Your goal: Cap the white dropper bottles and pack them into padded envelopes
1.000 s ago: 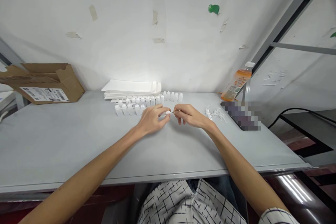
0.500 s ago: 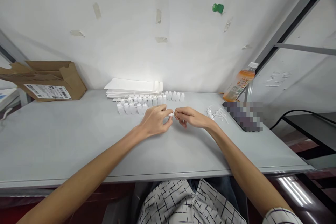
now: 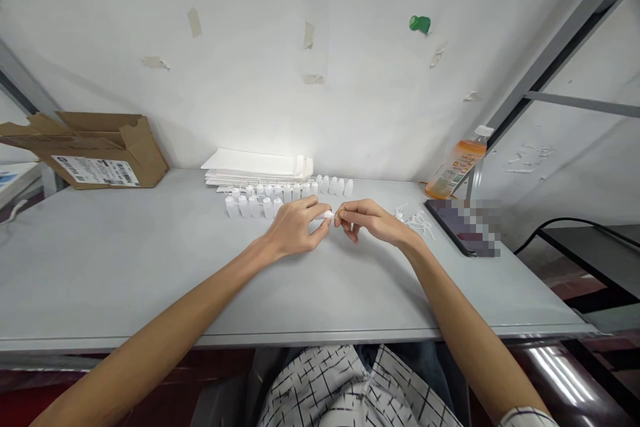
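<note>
At the far left, an open cardboard box (image 3: pixel 100 147) is set by the wall, presumably to be kept out of the arms' way. A stack of white sheets (image 3: pixel 257 163) is laid flat beside the wall, and small upright bottles (image 3: pixel 250 206) are ranged in rows before and beside it, seemingly so that each can be reached singly. By the left hand (image 3: pixel 296 225), a small white bottle (image 3: pixel 327 214) is gripped between thumb and fingertips above the table (image 3: pixel 165 267); it is held sideways, its tip turned rightward, probably so that this end is left exposed. The fingers of the right hand (image 3: pixel 369 219) are closed in a pinch at that tip, around a tiny piece (image 3: pixel 335 215) too small to be identified. Loose white pieces (image 3: pixel 420 222) are heaped beyond the right wrist, apparently for easy reach. A phone (image 3: pixel 453 230) is laid near the table's right side, and a drink bottle (image 3: pixel 457 167) is stood behind it.

As for containers, the box's flaps are raised, but its inside is hidden. The contents of the ranged bottles cannot be made out, and the held one is mostly covered by fingers. In the drink bottle, orange liquid is seen under a white cap
</note>
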Tool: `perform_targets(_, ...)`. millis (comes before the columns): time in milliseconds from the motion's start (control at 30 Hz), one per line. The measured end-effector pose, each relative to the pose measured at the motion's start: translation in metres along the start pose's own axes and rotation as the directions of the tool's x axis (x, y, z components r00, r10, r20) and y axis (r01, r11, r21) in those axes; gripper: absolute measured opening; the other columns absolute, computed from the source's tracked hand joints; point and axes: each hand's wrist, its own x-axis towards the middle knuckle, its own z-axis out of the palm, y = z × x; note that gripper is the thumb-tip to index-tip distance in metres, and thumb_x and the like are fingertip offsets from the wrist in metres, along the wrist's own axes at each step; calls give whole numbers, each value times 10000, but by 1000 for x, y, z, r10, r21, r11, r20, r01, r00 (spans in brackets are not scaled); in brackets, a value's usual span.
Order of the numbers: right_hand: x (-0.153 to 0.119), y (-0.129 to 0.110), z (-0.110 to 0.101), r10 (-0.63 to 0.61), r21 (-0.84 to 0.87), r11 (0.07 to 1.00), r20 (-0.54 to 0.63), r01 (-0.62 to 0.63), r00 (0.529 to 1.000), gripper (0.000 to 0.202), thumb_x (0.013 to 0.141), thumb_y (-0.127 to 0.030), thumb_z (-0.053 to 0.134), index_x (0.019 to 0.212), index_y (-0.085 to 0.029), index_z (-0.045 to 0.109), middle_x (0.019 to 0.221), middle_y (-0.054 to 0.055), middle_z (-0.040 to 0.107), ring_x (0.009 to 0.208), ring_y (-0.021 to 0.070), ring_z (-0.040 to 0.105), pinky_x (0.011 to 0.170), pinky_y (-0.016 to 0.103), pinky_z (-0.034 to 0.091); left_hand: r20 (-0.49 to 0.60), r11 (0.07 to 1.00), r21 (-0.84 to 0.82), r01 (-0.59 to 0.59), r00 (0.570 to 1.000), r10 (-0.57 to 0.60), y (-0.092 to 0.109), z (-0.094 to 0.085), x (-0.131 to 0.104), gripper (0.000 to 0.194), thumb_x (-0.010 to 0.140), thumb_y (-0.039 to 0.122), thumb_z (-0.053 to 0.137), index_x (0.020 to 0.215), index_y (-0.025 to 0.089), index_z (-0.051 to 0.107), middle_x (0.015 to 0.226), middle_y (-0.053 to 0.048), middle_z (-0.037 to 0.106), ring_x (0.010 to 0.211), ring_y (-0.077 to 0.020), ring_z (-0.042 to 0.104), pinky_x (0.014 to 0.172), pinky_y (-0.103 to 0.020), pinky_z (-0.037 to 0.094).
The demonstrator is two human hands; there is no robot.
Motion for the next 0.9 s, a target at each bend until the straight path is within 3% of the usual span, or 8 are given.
perform_targets(267, -1, -3, 1, -157, -57, 988, -273, 147, 949, 194, 820, -337, 663, 923, -174, 683, 861, 44, 642, 596, 119, 600, 525, 271, 497, -68, 987, -141, 73, 994, -83, -2, 2, 1, 253, 933, 297, 489, 1027, 149, 671, 758, -25, 581, 610, -123, 528, 556, -248, 421)
perform_targets(500, 10, -8, 15, -239, 31, 963, -364, 269, 900, 220, 792, -382, 724, 832, -170, 680, 797, 32, 635, 579, 126, 597, 495, 275, 491, -143, 957, -280, 76, 983, -119, -1, -3, 6, 234, 939, 314, 509, 989, 159, 677, 731, -20, 622, 579, -115, 538, 523, -237, 425)
perform_targets(667, 19, -18, 17, -328, -43, 937, -449, 346, 831, 181, 806, -350, 691, 820, -172, 667, 759, 18, 623, 550, 120, 586, 467, 261, 458, -171, 972, -223, 75, 979, -115, 0, -14, 10, 265, 947, 357, 516, 1006, 175, 700, 817, -40, 690, 682, -142, 599, 606, -259, 462)
perform_targets(767, 27, -19, 14, -328, -170, 945, -501, 281, 801, 146, 820, -314, 647, 822, -168, 655, 721, 16, 622, 542, 125, 588, 477, 259, 442, -363, 991, -110, 80, 925, -115, -6, -26, 13, 307, 951, 384, 493, 1002, 173, 709, 957, -79, 692, 876, -184, 628, 708, -289, 494)
perform_targets(900, 45, -14, 15, -344, -454, 880, -413, 137, 843, 69, 813, -192, 583, 809, -168, 647, 814, 32, 667, 603, 126, 615, 568, 259, 441, -596, 982, -87, 167, 781, -186, -26, -46, 16, 408, 993, 379, 376, 892, 175, 714, 905, -71, 686, 903, -184, 626, 763, -309, 507)
